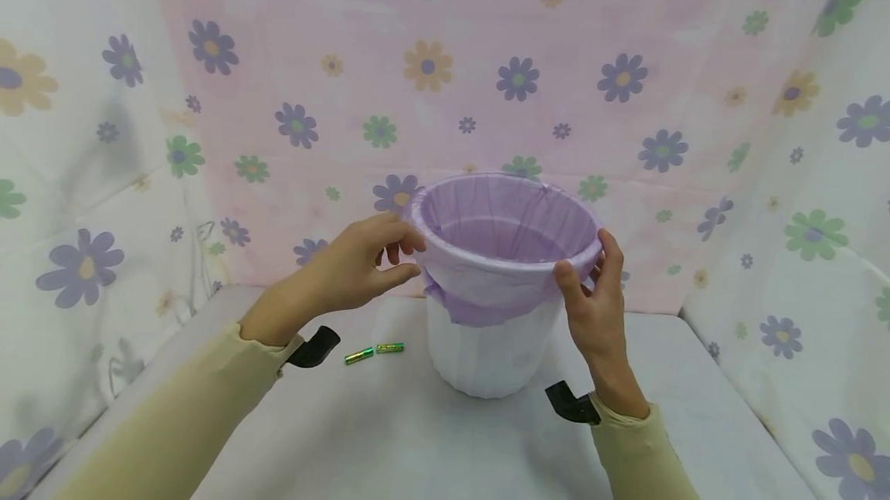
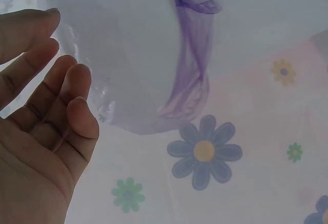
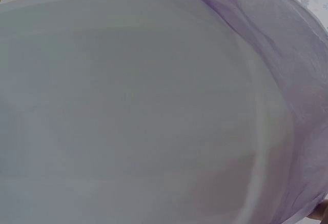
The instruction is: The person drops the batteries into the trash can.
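Note:
A white trash can [image 1: 494, 361] stands upright, lined with a thin purple trash bag [image 1: 501, 291] folded over its rim. The bag hangs down outside with an uneven edge and a bunched knot-like fold [image 2: 197, 3] in the left wrist view. At the rim's left side, my left hand [image 1: 365, 256] has bent, parted fingers, fingertips right beside the bag and nothing pinched. My right hand [image 1: 598, 307] grips the bag-covered rim at the front right, thumb toward the front and fingers round the right side. Only a bit of that hand [image 3: 320, 211] shows in the right wrist view.
Two green-and-gold batteries [image 1: 374, 352] lie on the white table [image 1: 389, 438], left of the trash can. Flower-patterned cloth [image 1: 334, 44] hangs behind the table and along both sides. A black wrist mount [image 1: 314, 347] sits at each sleeve cuff.

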